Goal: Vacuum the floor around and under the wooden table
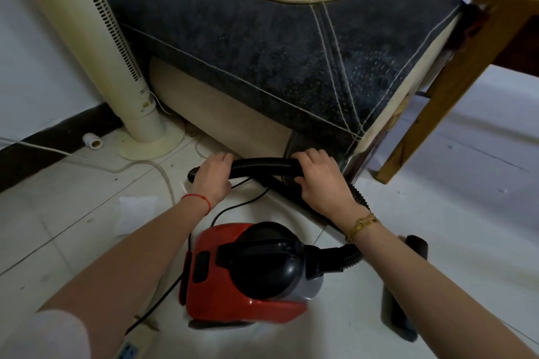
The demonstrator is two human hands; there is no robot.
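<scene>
White tiled floor runs under everything. Nearest, the red canister vacuum sits between the forearms. Beyond it, the left hand and right hand each curl their fingers round the black hose, held beside a dark sofa. Farther right stands the wooden table leg.

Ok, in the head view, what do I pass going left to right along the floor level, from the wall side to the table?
Tower fan base → left hand gripping the black hose → right hand on the same hose → wooden table leg. The red vacuum body sits nearer the camera, below the hands.
</scene>
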